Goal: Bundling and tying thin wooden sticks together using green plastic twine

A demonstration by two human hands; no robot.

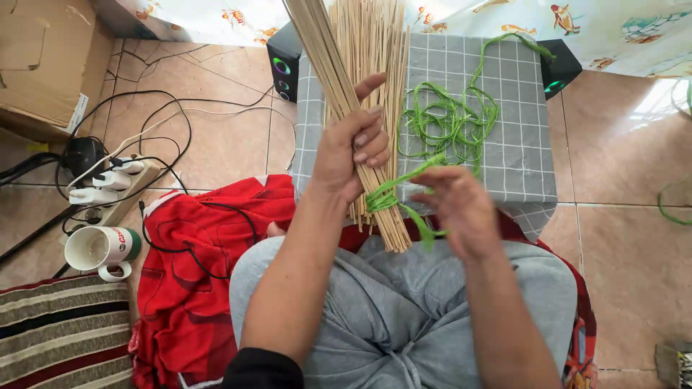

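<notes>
My left hand [353, 148] grips a thick bundle of thin pale wooden sticks [360, 65], held slanted over my lap with its lower ends near my knees. A green plastic string [393, 193] is looped around the lower part of the bundle. My right hand [455, 205] pinches this string just right of the sticks, one end trailing below my fingers. The string's loose length lies in a tangled pile [450, 122] on a low table covered with a grey checked cloth [519, 166].
A red cloth [194, 245] lies on the tiled floor at my left, with a white mug [97, 248], a power strip with plugs [108, 184] and black cables. Two black speakers [282, 61] flank the table. A cardboard box [43, 57] stands far left, a striped mat [58, 331] at lower left.
</notes>
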